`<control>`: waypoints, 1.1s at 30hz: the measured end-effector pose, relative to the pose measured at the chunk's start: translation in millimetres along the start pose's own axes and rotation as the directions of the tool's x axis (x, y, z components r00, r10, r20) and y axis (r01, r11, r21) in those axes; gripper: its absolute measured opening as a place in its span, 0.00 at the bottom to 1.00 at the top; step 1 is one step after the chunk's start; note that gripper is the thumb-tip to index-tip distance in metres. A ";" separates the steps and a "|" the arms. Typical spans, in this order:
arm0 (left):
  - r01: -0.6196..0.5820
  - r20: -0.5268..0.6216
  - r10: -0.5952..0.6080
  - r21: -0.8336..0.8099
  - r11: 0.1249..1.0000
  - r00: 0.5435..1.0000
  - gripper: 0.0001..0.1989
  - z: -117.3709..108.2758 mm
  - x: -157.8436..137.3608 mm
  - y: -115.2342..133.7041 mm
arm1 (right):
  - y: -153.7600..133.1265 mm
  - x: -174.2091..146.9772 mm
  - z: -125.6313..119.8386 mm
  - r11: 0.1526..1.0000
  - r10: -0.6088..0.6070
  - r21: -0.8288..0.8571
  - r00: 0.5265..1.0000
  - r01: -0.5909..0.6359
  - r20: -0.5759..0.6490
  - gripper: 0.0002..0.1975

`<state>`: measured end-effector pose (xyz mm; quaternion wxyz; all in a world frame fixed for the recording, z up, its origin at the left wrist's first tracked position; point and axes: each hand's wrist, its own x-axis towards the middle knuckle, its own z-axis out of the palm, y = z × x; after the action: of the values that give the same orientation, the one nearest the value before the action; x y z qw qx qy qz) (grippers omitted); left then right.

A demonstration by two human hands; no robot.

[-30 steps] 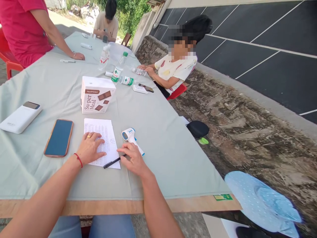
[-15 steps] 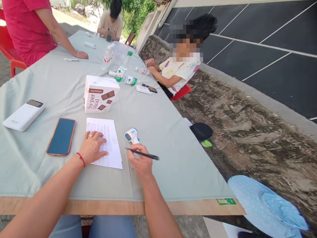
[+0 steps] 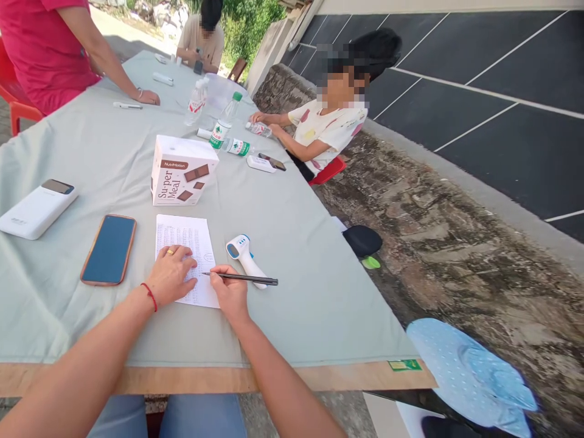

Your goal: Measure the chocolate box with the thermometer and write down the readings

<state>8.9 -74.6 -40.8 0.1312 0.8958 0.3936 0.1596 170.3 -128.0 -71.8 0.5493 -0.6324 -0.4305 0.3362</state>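
Observation:
My left hand (image 3: 171, 275), with a ring and a red wrist cord, lies flat on a printed sheet of paper (image 3: 182, 237) on the grey-green tablecloth (image 3: 292, 243). My right hand (image 3: 230, 290) grips a black pen (image 3: 241, 278), its tip over the sheet's right edge. A white and blue infrared thermometer (image 3: 244, 255) lies just behind the pen.
A phone in an orange case (image 3: 108, 249) and a white power bank (image 3: 36, 208) lie to the left. A Su-per Meal box (image 3: 181, 171) stands behind the sheet. Water bottles (image 3: 222, 126), a seated child (image 3: 326, 125) and two other people are farther back. A stone ledge runs along the right.
My right hand picked the pen up from the table, swung it round, and brought its tip to the sheet. My left hand stayed on the paper.

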 end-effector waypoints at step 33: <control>0.020 -0.012 -0.021 -0.055 0.998 1.000 0.10 6.0 -0.1 -2.2 | -2.2 -3.4 2.4 0.981 -0.102 -0.155 0.992 0.113 0.074 0.05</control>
<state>9.7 -73.9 -47.1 0.1549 0.8868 0.3990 0.1744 166.4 -130.1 -70.2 0.4999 -0.6387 -0.5074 0.2910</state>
